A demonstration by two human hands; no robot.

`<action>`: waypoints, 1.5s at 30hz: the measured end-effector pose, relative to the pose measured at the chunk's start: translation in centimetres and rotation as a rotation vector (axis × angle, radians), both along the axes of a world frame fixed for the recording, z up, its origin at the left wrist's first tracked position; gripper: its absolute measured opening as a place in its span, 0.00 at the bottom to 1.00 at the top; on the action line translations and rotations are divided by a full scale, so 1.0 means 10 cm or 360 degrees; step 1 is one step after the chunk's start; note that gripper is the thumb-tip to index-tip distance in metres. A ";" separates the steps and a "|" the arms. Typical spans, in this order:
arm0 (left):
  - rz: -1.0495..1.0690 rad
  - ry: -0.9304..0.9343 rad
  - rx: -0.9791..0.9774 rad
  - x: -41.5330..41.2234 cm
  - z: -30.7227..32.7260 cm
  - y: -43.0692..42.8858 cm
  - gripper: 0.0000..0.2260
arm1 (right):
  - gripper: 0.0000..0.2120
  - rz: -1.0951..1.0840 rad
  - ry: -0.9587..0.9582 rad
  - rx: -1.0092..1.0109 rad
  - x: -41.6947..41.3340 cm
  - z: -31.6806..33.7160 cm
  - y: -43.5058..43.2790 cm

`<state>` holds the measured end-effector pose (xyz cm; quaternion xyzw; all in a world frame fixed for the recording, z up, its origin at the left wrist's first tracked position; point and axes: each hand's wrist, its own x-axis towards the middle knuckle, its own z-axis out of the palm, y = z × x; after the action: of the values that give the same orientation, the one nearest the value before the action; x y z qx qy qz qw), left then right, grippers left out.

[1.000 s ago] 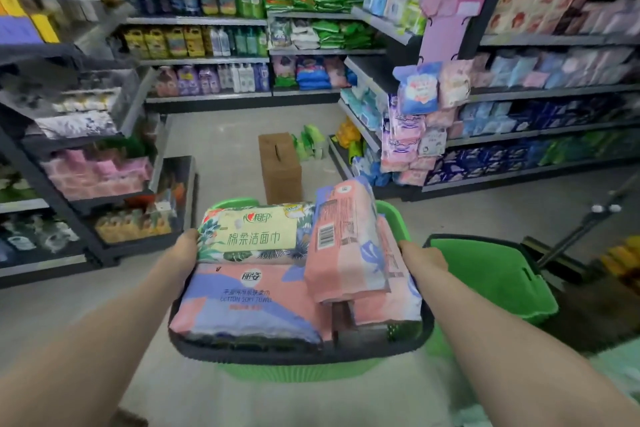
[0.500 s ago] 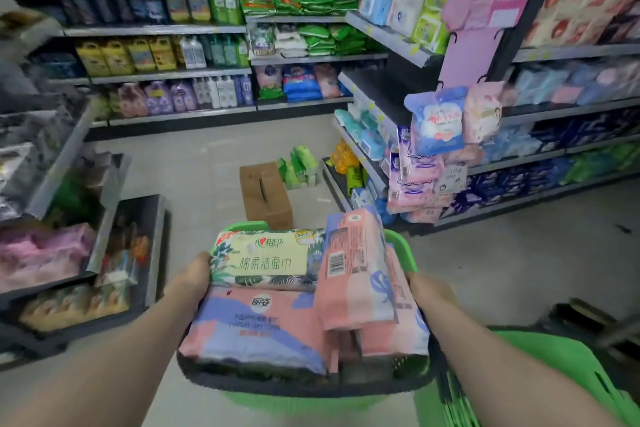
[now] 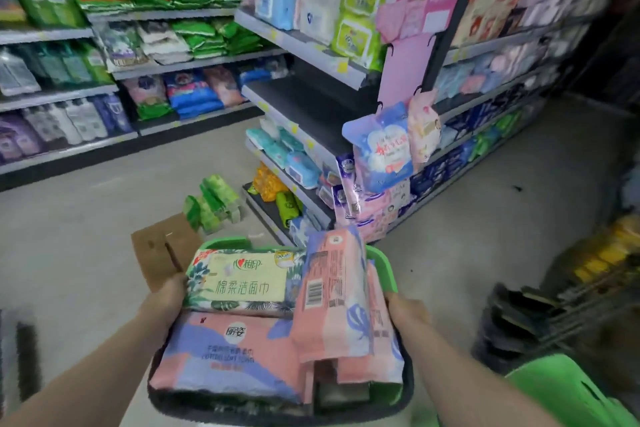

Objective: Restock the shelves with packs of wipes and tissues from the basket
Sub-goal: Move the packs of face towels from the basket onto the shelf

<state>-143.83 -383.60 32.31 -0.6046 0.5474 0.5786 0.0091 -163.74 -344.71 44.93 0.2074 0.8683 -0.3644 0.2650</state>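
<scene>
I carry a green basket (image 3: 386,270) with a dark rim in front of me. My left hand (image 3: 162,300) grips its left side and my right hand (image 3: 407,312) grips its right side. Inside lie a green leaf-print tissue pack (image 3: 242,282), a flat pink and purple pack (image 3: 228,355) and upright pink packs (image 3: 330,302). Ahead stands a shelf unit (image 3: 304,100) with wipes and tissue packs; its middle shelf is mostly bare.
A cardboard box (image 3: 156,250) and green packs (image 3: 213,201) sit on the floor ahead. A pink hanging display (image 3: 401,87) with pouches juts from the shelf end. Another green basket (image 3: 568,395) is at lower right. Shelves line the back wall.
I have walked forward with the basket; the shelf unit, box and hanging display are closer. Both hands keep the same grip. The second green basket slid to the lower right.
</scene>
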 end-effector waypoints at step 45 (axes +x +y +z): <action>-0.2141 -0.0143 0.0025 -4.36 -0.03 0.94 0.15 | 0.18 -0.2356 -0.0367 -0.0047 0.61 -0.85 -0.70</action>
<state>-187.45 -374.18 32.02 -0.1554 0.7996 0.4251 0.3947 -157.60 -351.74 36.39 0.7707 0.4635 -0.4351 0.0427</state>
